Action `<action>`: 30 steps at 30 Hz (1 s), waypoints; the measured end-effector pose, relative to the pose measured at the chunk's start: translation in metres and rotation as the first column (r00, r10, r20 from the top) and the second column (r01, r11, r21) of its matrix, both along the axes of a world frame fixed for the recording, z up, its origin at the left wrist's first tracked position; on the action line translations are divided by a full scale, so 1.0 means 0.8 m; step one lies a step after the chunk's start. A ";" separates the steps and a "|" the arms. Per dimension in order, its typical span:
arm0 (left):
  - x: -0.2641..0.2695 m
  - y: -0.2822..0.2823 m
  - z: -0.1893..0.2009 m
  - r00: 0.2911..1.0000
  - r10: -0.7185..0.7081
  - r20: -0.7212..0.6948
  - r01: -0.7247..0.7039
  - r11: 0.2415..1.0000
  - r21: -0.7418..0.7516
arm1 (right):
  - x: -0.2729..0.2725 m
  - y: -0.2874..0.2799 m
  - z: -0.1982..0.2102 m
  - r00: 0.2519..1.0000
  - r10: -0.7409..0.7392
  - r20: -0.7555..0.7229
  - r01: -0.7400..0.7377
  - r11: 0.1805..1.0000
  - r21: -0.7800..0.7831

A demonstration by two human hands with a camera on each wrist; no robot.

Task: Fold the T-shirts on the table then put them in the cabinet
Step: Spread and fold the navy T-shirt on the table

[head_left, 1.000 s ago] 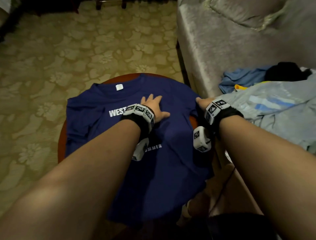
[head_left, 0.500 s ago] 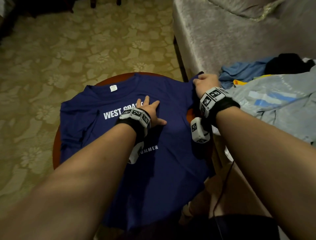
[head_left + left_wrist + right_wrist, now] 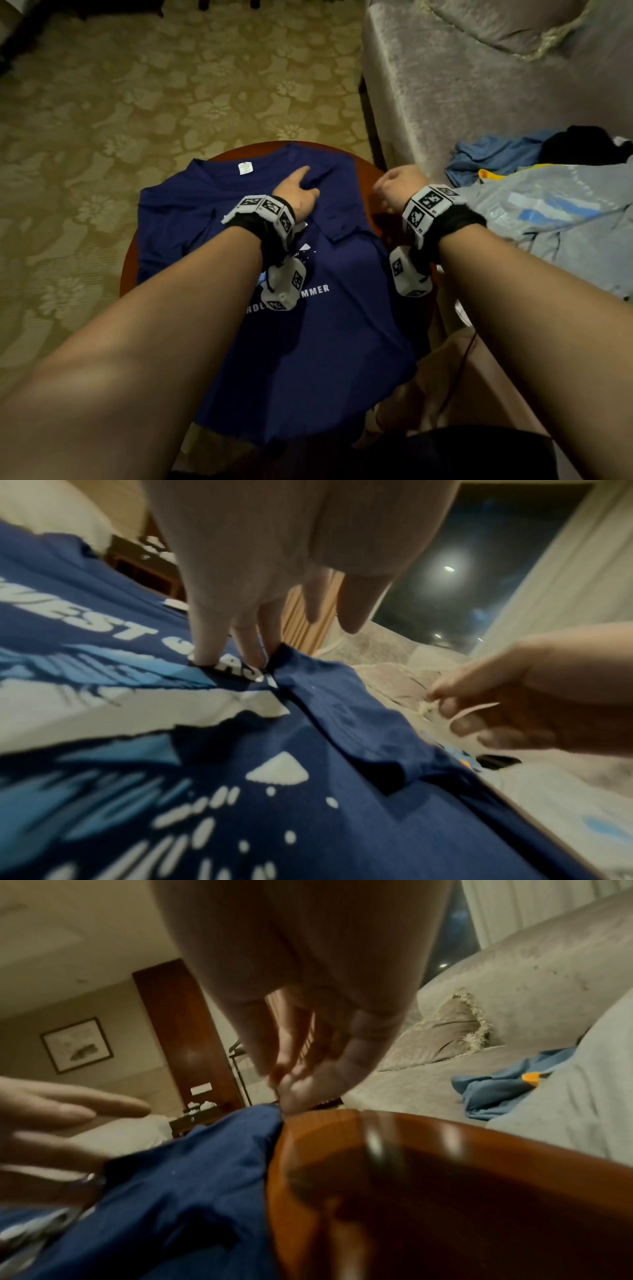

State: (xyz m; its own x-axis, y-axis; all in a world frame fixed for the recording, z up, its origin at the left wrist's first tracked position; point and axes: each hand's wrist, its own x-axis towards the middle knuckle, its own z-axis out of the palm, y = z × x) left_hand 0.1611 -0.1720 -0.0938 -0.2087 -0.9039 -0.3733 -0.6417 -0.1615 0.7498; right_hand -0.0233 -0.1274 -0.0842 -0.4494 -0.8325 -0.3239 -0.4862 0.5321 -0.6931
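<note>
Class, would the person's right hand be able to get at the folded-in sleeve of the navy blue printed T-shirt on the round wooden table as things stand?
Probably yes. The right hand hangs loosely curled, holding nothing, beside the sleeve of the navy blue printed T-shirt, with only bare round wooden table between. The left hand presses the sleeve's inner edge, leaving the outer side free.

Right hand [image 3: 301,1031] loosely curled, navy T-shirt [image 3: 178,1191], wooden table [image 3: 445,1191]

The T-shirt [image 3: 318,342] is soft matt cloth in dark blue, with a flat printed design that looks slightly rubbery. Under it, the counter [image 3: 445,1191] is polished reddish wood, smooth and glossy with light reflections. Right of the counter, the sofa [image 3: 462,85] has a velvety grey cover with a faint shine. The carpet [image 3: 154,85] looks woven, matt and patterned.
</note>
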 end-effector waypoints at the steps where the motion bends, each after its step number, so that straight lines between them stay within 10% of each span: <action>1: -0.004 0.000 -0.003 0.999 -0.028 0.026 0.028 1.000 -0.011 | 0.003 0.005 -0.001 0.998 0.059 0.004 -0.059 0.998 0.035; 9: -0.009 0.000 -0.005 0.975 -0.098 0.197 0.106 0.994 -0.029 | 0.032 0.018 -0.002 0.962 0.272 -0.003 -0.271 0.960 0.070; 20: 0.140 0.040 0.025 0.842 0.268 0.469 -0.209 0.962 -0.173 | 0.053 0.036 0.012 0.917 0.277 -0.288 -0.227 0.954 0.198; 30: 0.240 0.123 -0.012 0.721 0.228 0.655 -0.351 0.934 0.062 | 0.053 0.127 0.033 0.766 0.565 -0.305 -0.252 0.701 0.667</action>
State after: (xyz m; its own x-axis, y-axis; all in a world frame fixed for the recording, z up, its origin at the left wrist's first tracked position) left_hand 0.3531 -0.0734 -0.1035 0.3904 -0.7894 -0.4737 -0.8537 -0.5030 0.1347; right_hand 0.0187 -0.0259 -0.0577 -0.3264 -0.6973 -0.6382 -0.9162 0.3994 0.0323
